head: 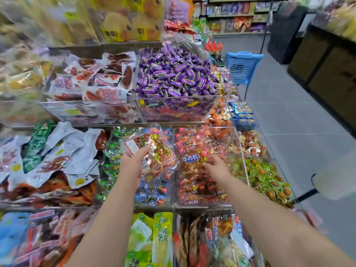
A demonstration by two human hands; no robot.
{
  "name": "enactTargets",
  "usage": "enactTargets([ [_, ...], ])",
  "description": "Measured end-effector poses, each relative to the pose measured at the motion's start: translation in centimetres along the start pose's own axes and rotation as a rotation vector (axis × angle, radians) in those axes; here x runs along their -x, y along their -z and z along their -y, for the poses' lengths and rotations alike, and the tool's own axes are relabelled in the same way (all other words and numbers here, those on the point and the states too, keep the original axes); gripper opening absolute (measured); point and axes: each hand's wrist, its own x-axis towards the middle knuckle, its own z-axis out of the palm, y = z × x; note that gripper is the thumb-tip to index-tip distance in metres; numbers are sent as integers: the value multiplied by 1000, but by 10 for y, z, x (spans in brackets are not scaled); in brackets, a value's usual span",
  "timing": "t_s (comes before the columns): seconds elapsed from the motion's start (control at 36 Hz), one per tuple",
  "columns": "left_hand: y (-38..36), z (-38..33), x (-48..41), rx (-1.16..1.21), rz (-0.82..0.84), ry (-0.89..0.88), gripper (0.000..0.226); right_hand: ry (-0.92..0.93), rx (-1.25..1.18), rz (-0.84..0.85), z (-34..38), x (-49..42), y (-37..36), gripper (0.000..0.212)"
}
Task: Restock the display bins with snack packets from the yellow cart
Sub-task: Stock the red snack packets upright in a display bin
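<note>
My left hand [133,162] grips a clear snack packet [154,149] filled with red and gold wrapped pieces, held tilted above the middle row of bins. My right hand [216,166] reaches into the clear bin [238,143] of red packets and touches a red packet with a cartoon face [192,160] that lies on top of the pile. Whether its fingers curl round that packet is blurred. The yellow cart is out of view.
Clear bins in tiers hold purple candies [177,74], white and red meat packets [100,78], green packets [265,174] and blue packets [152,195]. A blue plastic stool [242,66] stands in the aisle at the right. Grey floor [300,116] runs along the display's right side.
</note>
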Motion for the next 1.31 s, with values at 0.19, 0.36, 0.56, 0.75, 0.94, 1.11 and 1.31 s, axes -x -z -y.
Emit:
enactTargets([
  [0.19, -13, -3, -11, 24, 66, 22, 59, 0, 107, 52, -3, -12, -17, 46],
  [0.36, -19, 5, -17, -1, 89, 57, 45, -32, 174, -137, -8, -18, -27, 70],
  [0.56, -17, 11, -13, 21, 143, 66, 41, -144, 381, -243, -1, -16, -34, 101],
  [0.75, -32, 13, 2, 24, 169, 10, 27, -16, 38, -346, 7, 19, -7, 66],
  [0.94, -57, 24, 16, -360, 247, -76, 45, 16, -415, 140, 26, 55, 23, 39],
  [1.11, -59, 27, 22, -581, 223, -70, 79, 34, -255, 211, 27, 64, 30, 20],
  [1.31, -28, 15, 7, -413, 30, -26, 73, 82, -318, 88, 23, 54, 62, 18],
])
